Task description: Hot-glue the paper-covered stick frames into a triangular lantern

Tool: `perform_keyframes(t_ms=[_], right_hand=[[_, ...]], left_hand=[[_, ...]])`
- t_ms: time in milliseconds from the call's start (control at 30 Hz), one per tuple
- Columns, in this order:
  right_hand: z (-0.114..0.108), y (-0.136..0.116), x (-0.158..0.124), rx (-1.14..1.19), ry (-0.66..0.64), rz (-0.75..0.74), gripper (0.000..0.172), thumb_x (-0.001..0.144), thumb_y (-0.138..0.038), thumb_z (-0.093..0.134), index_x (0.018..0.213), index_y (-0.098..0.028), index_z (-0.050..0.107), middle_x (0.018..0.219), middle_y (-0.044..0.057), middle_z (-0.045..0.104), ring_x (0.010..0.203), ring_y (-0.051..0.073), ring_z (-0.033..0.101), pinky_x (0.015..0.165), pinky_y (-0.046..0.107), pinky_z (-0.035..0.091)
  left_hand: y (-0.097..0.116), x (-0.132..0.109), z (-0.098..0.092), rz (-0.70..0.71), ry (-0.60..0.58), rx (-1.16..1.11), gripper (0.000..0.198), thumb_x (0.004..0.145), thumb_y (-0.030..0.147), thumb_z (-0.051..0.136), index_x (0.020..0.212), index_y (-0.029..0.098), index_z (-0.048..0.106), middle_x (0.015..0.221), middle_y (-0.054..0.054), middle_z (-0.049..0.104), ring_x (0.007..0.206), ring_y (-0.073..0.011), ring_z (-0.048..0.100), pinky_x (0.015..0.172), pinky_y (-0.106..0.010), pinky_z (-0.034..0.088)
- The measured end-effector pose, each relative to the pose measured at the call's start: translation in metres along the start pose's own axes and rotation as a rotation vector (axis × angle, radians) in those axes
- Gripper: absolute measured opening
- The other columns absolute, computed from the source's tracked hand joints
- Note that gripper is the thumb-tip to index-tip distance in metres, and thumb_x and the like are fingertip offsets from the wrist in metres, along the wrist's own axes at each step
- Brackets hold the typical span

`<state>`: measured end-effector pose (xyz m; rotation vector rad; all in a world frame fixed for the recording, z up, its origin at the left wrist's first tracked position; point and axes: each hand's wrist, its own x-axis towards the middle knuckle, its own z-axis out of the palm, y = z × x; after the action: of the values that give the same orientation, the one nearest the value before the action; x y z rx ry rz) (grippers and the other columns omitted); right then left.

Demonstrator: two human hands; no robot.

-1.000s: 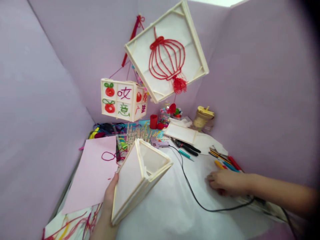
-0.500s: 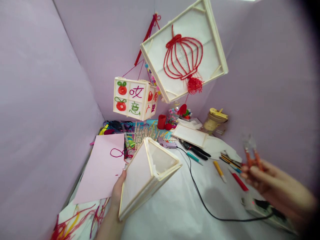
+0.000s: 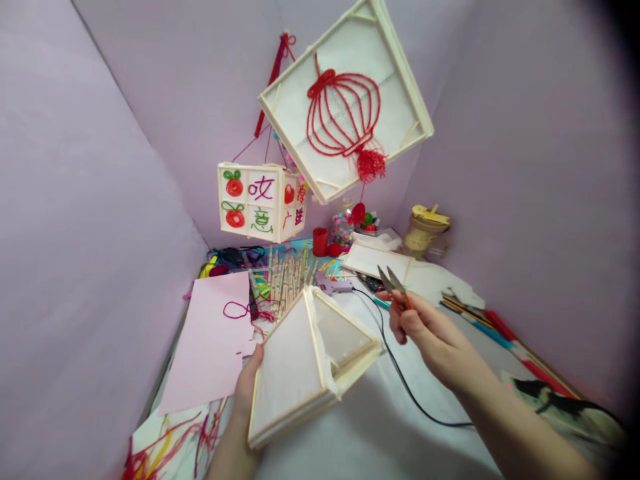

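Observation:
My left hand (image 3: 249, 380) is closed on the left side of a white paper frame (image 3: 290, 360) with pale wooden edges. The frame is tilted, and an opening shows between its panels on the upper right. My right hand (image 3: 430, 333) grips small scissors (image 3: 393, 283) by their orange handles, to the right of the frame. The scissor blades point up and to the left, slightly apart, and do not touch the frame.
A decorated lantern (image 3: 250, 203) and a white panel with a red lantern shape (image 3: 345, 113) hang ahead. Pink paper (image 3: 205, 347) lies left. A purple glue gun (image 3: 333, 285), its black cord (image 3: 415, 400) and a yellow-lidded jar (image 3: 425, 230) are beyond and right.
My right hand has brought the scissors leftward from the far right, close to the frame. The frame has shifted slightly right and tilted a little in my left hand. The view has turned a little.

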<state>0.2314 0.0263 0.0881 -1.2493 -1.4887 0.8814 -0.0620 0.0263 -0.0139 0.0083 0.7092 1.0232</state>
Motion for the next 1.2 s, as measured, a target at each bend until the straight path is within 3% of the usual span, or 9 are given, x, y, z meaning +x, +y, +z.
perform_keyframes(t_ms=[167,233,333,433,600,767,1000,1200], right_hand=[[0.013,-0.016,0.003,-0.393,0.064,-0.142,0.02,0.096,-0.03,0.035,0.092,-0.022,0.053,0.066,0.001,0.056,0.052,0.015,0.053,0.049,0.026,0.043],[0.016,-0.02,0.001,-0.478,0.06,-0.25,0.02,0.095,-0.025,0.035,0.102,-0.022,0.053,0.069,0.002,0.059,0.053,0.015,0.055,0.051,0.026,0.044],[0.018,-0.023,-0.003,-0.582,0.025,-0.42,0.033,0.096,-0.025,0.035,0.125,-0.02,0.049,0.084,0.008,0.064,0.07,0.02,0.062,0.059,0.03,0.049],[0.019,-0.027,-0.007,-0.611,-0.033,-0.46,0.038,0.095,-0.025,0.037,0.132,-0.021,0.048,0.095,0.01,0.065,0.08,0.022,0.064,0.064,0.031,0.051],[0.024,-0.034,-0.015,-0.452,-0.034,-0.413,0.03,0.091,-0.023,0.048,0.119,-0.024,0.058,0.091,0.007,0.064,0.078,0.02,0.063,0.064,0.031,0.052],[0.027,-0.034,-0.019,-0.389,-0.032,-0.376,0.025,0.088,-0.023,0.052,0.112,-0.024,0.061,0.09,0.008,0.063,0.076,0.02,0.061,0.061,0.032,0.053],[0.033,-0.027,-0.019,-0.321,-0.03,-0.361,0.029,0.087,-0.021,0.054,0.115,-0.023,0.063,0.095,0.009,0.064,0.083,0.02,0.062,0.065,0.031,0.055],[0.036,-0.026,-0.014,-0.276,-0.022,-0.334,0.031,0.088,-0.021,0.054,0.117,-0.025,0.066,0.091,0.008,0.063,0.077,0.018,0.061,0.061,0.03,0.053]], left_hand=[[0.004,-0.004,0.01,-0.042,0.134,0.038,0.047,0.097,0.036,0.038,0.126,0.006,0.06,0.083,-0.015,0.076,0.082,-0.0299,0.073,0.085,-0.042,0.055],[0.005,-0.005,0.009,-0.042,0.145,0.038,0.045,0.097,0.035,0.038,0.116,0.005,0.067,0.074,-0.014,0.075,0.072,-0.028,0.074,0.077,-0.038,0.058],[0.006,-0.005,0.002,0.017,0.09,0.031,0.039,0.096,0.031,0.043,0.094,0.007,0.074,0.071,-0.012,0.075,0.061,-0.0242,0.073,0.063,-0.031,0.058],[0.005,-0.005,-0.007,0.072,-0.012,0.028,0.037,0.094,0.031,0.047,0.088,0.009,0.075,0.074,-0.012,0.076,0.06,-0.0234,0.072,0.058,-0.029,0.057],[0.002,-0.009,-0.016,0.074,-0.052,0.022,0.036,0.094,0.036,0.047,0.1,0.012,0.073,0.076,-0.011,0.076,0.067,-0.0267,0.073,0.073,-0.037,0.058],[-0.001,-0.013,-0.007,0.145,-0.04,-0.054,0.037,0.094,0.032,0.043,0.118,0.016,0.067,0.085,-0.009,0.077,0.085,-0.0282,0.073,0.093,-0.042,0.052],[-0.001,-0.016,0.007,0.151,-0.108,-0.11,0.045,0.096,0.029,0.031,0.128,0.018,0.06,0.098,-0.01,0.076,0.103,-0.0296,0.068,0.098,-0.043,0.049],[-0.003,-0.019,0.012,0.158,-0.035,-0.085,0.047,0.096,0.03,0.029,0.127,0.016,0.061,0.098,-0.011,0.075,0.104,-0.0306,0.067,0.098,-0.044,0.049]])
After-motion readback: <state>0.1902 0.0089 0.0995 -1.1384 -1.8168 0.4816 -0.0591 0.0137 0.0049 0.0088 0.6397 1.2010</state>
